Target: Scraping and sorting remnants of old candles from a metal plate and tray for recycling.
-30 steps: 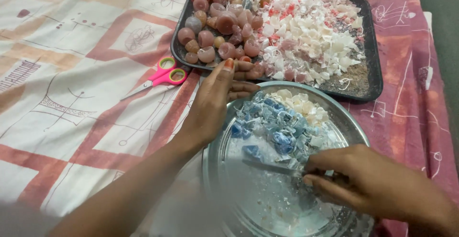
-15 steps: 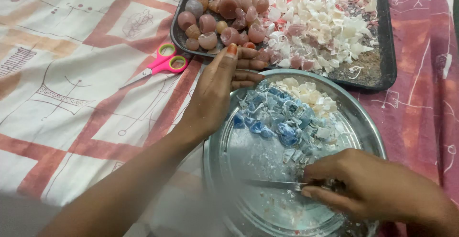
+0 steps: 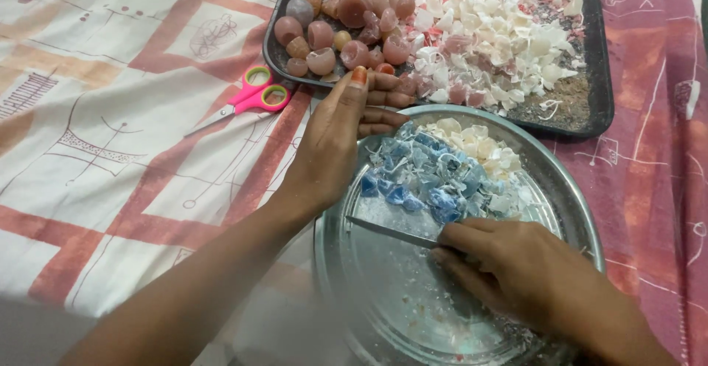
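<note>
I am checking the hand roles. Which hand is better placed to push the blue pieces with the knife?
Right. The right hand holds the knife, its blade beside the blue pieces; the left hand is empty.

Knife [image 3: 391, 231]: thin, plain metal blade, lying nearly flat across the round steel plate [image 3: 568, 189], tip pointing toward the plate's left rim; handle end hidden under fingers. Blue and cream chips [image 3: 442, 170]: small, irregular broken pieces heaped in the plate's far half (blue to the left, cream toward the far right). Plate's near half carries only fine white crumbs.
</note>
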